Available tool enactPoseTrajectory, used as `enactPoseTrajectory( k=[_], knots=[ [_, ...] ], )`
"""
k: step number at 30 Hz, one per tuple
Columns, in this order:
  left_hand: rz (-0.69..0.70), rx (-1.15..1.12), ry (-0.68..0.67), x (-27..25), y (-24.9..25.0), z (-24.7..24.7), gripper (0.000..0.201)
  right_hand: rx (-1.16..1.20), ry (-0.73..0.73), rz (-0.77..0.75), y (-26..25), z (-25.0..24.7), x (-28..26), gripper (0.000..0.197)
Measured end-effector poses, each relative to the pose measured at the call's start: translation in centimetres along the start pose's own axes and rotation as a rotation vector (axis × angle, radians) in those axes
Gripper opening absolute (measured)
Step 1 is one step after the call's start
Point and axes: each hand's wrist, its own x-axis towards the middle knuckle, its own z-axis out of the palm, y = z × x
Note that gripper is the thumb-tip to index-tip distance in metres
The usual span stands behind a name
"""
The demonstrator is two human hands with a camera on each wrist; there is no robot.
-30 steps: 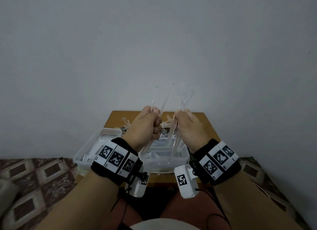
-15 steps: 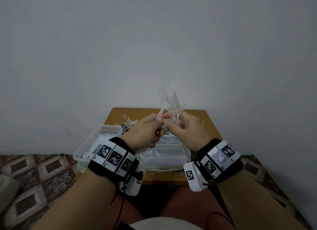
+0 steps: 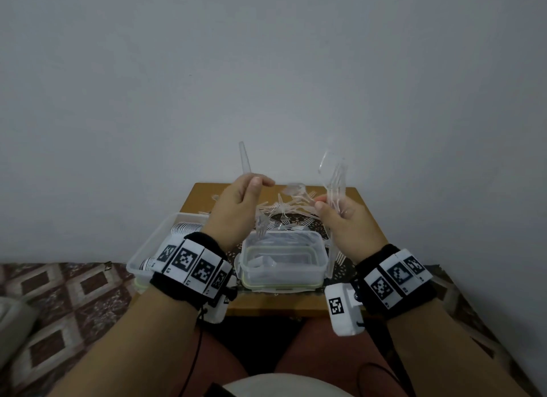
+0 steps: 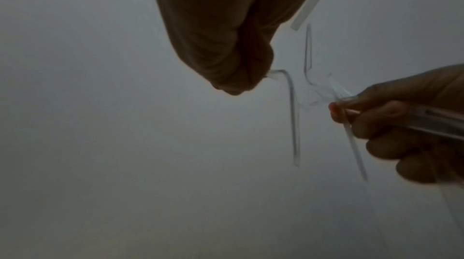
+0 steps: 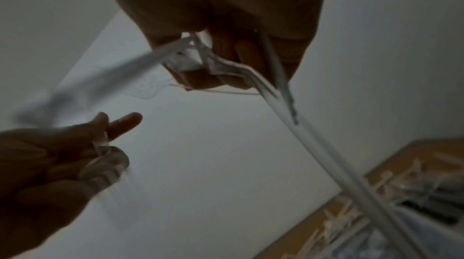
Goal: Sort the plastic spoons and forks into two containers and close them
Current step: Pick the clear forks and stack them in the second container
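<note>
Head view: the left hand (image 3: 236, 210) grips one clear fork (image 3: 260, 226), tines down; the right hand (image 3: 340, 222) clutches a bundle of forks (image 3: 336, 183) above the containers (image 3: 284, 257) on the surface (image 3: 266, 303). Right wrist view alone shows the fingers (image 5: 226, 55) curled round handles.

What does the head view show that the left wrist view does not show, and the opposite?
Only the head view shows the wooden table, the two clear containers, left and right, and the loose cutlery pile behind them.

Only the left wrist view shows, from below, the right hand's curled fingers wrapped round several clear handles.

Both show the left hand holding one clear fork, and the right hand gripping a bunch of clear cutlery, raised before the plain wall.
</note>
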Motion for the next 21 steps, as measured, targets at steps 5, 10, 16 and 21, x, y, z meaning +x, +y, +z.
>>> enactPoseTrajectory(
  k=[5,10,16,21],
  knots=[
    [-0.099,-0.316,-0.007,-0.2,0.3,0.6,0.016,0.210,0.101,0.168,1.0,1.3,0.4,0.011],
    [-0.047,-0.327,-0.131,-0.7,0.9,0.8,0.013,0.341,0.166,0.347,0.8,1.3,0.7,0.035],
    [0.014,-0.325,-0.471,-2.4,2.2,2.3,0.047,0.595,0.104,0.431,-0.5,2.8,0.5,0.027],
    [-0.043,-0.341,-0.386,-2.0,2.0,3.0,0.027,0.634,0.133,0.449,-0.5,3.1,0.3,0.035]
  ],
)
